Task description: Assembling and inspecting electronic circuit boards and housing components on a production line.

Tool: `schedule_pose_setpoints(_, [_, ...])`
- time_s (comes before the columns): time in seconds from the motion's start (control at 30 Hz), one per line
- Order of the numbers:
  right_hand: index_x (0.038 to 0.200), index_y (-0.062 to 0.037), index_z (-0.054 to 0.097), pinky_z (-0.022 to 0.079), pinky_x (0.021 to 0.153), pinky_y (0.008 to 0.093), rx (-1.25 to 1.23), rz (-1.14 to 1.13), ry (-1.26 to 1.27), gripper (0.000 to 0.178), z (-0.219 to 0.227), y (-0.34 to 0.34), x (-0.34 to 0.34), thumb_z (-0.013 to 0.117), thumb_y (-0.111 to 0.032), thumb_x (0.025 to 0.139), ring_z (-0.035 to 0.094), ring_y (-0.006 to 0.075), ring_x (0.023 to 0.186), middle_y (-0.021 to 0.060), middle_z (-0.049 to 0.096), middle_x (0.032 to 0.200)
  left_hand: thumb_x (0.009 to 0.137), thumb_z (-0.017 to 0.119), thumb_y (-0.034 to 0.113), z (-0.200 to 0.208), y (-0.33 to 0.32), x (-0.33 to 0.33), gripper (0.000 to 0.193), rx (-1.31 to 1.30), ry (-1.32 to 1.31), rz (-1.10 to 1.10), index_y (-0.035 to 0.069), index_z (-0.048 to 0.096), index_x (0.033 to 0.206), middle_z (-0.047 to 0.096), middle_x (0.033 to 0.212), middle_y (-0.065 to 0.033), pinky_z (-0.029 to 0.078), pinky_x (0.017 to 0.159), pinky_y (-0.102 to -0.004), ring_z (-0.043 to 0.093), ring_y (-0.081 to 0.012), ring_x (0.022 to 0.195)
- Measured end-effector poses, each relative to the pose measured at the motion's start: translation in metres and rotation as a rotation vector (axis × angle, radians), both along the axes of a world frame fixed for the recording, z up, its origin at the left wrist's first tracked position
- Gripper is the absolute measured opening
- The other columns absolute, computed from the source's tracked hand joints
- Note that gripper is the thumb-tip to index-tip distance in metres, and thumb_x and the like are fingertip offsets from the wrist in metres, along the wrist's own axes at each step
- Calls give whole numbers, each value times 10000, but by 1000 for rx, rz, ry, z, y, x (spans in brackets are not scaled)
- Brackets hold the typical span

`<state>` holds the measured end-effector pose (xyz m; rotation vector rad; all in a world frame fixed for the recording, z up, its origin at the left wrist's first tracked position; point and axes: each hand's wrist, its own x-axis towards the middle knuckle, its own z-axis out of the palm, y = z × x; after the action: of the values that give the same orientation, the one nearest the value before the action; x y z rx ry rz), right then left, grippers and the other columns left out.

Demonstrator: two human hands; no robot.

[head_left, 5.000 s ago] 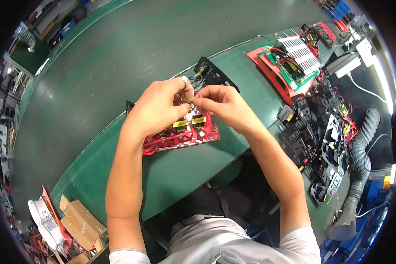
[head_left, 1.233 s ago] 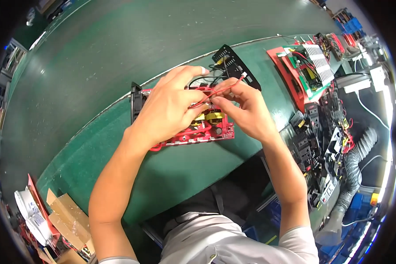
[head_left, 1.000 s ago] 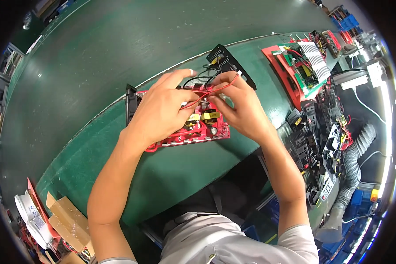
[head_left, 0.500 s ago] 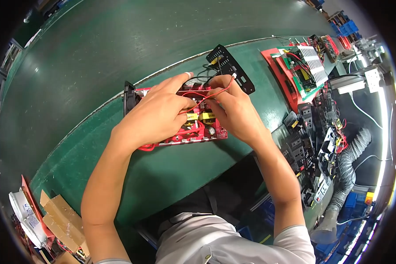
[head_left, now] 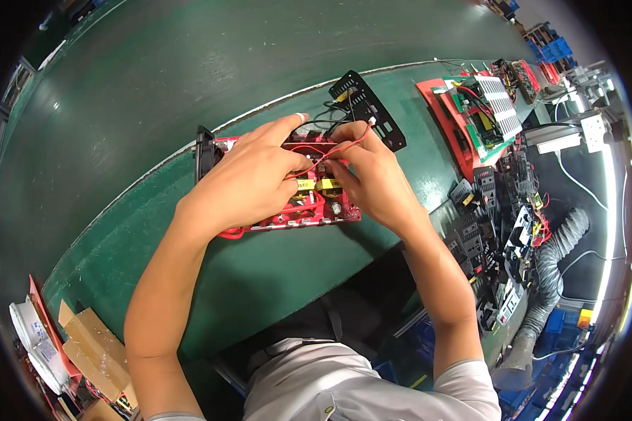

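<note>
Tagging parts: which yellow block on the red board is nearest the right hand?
The right yellow block; the left one is nearer the left hand.

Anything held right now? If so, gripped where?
Can't be told for certain. The red wire lies across the right hand, its white plug ungripped, but any pinch is hidden. The left hand shows no clear hold either.

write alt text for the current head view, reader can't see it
A person's left hand and right hand reach over a red circuit board assembly on a green table, a thin red wire crossing between them. A slotted black panel lies behind it; black parts crowd the right.
</note>
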<state>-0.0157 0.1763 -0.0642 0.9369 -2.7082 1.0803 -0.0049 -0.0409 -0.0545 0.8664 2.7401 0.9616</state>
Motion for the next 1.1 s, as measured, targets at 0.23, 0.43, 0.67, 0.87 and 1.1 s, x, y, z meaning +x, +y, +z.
schedule_pose_setpoints(0.23, [915,34,622,510,795,376,-29,-1,-22,114,-6,-1,-4,683,2,824,600,303,926,134,573,1045,907,582,206,1,2,3,272,-43,54,4,78,720,1103,396,1462,-211,324,1104,-443,390,-340,1342])
schedule_pose_setpoints(0.43, [906,25,618,520,742,389,-50,-13,-2,106,-12,1,-6,676,-27,834,611,323,871,129,584,1021,916,608,311,8,9,6,297,-169,108,12,126,725,1116,374,1481,-196,343,1088,-453,401,-355,1321])
schedule_pose_setpoints(0.67, [906,20,634,531,772,405,-26,-16,48,94,-17,5,-9,650,-43,837,623,346,881,146,574,1026,915,604,292,12,11,5,323,-230,58,17,235,675,1225,318,1524,-186,324,1105,-445,400,-370,1333])
schedule_pose_setpoints(0.87, [775,54,618,510,751,443,-49,-23,153,133,-36,6,-14,618,-77,751,605,389,865,216,577,921,868,658,253,13,28,7,329,-210,87,49,201,697,1190,341,1510,-182,354,1075,-443,447,-374,1281])
schedule_pose_setpoints(1.1, [755,59,597,505,711,440,-137,-36,136,137,-25,2,-8,637,-72,766,605,387,809,215,567,924,879,648,241,27,29,11,317,-271,34,68,199,699,1189,303,1530,-182,353,1081,-442,444,-374,1277])
